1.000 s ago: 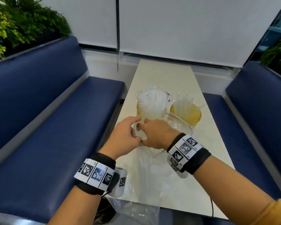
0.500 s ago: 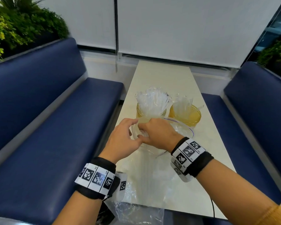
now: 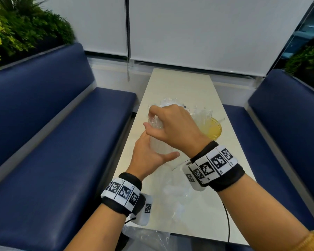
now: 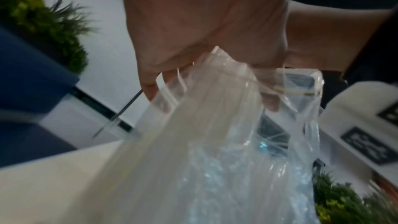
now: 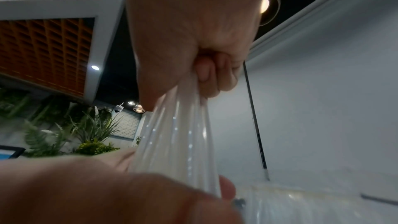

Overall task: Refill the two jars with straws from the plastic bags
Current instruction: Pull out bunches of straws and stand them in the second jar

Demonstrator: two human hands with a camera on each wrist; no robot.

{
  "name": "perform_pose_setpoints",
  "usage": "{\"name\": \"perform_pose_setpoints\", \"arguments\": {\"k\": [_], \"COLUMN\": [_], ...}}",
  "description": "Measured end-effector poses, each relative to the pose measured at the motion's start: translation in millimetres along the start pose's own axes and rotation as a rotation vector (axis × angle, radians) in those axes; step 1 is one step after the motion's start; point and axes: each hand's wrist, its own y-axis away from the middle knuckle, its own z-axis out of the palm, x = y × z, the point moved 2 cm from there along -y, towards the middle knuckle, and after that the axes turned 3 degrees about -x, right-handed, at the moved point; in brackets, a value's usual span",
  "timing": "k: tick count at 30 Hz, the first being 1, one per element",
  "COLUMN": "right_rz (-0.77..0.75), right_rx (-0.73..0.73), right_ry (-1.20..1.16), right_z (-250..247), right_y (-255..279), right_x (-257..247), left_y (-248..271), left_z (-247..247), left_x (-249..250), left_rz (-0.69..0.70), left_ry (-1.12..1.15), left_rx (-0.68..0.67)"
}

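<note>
My right hand is raised over the table and grips the top of a bundle of clear straws; the right wrist view shows its fingers curled tight round the straws. Below it my left hand holds the clear plastic bag around the bundle's lower part, and the rest of the bag lies on the table. An amber jar with a few straws stands at the right. The other jar is hidden behind my right hand; only its straw tops show.
The narrow cream table runs away from me between two blue benches. A second clear plastic bag hangs off the table's near edge. A black cable lies at the near right.
My right hand has risen from the bag's mouth, drawing the bundle of straws upward. My left hand has stayed low on the bag.
</note>
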Motion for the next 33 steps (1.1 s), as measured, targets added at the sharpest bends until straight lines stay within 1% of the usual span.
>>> {"name": "perform_pose_setpoints", "arguments": {"k": [3,5,7,9,10,11,13,16,18,21,23,25,27,29,33], "right_rz": [0.114,0.23,0.369,0.493,0.53,0.546,0.547,0.505,0.468,0.442,0.437,0.415,0.396,0.382,0.438], "right_rx": [0.101,0.136,0.154,0.142,0.117,0.094,0.086,0.123,0.158,0.201,0.266,0.33,0.427,0.558,0.737], "right_ry": [-0.16,-0.324,-0.438,-0.451,-0.424,-0.383,-0.31,-0.262,-0.275,-0.309,-0.322,-0.352,-0.418,-0.492,-0.515], "right_z": [9,15,21,29,35,41,48,53,51,36,14,-14,-44,-75,-123], "right_y": [4,10,17,25,29,31,34,32,28,20,9,-3,-12,-18,-19], "right_x": [3,3,3,4,4,4,1,0,2,3,5,10,16,27,65], "left_y": [-3,-2,0,-3,-5,-5,-7,-11,-14,-10,-6,-4,-3,-3,-5], "left_z": [5,7,8,8,7,7,8,8,8,5,3,1,-1,-3,-6], "left_x": [-5,-4,2,3,3,2,-7,-16,-21,-28,-34,-35,-34,-31,-29], "left_rz": [-0.043,-0.01,0.039,0.081,0.088,0.082,0.055,-0.01,-0.018,-0.062,-0.107,-0.102,-0.085,-0.051,0.038], "left_ry": [0.146,0.193,0.238,0.266,0.249,0.184,0.065,0.057,0.002,0.027,0.026,-0.02,-0.068,-0.115,-0.172], "left_rx": [0.017,0.027,0.035,0.048,0.058,0.069,0.076,0.066,0.008,-0.054,-0.053,-0.052,-0.029,-0.016,-0.022]}}
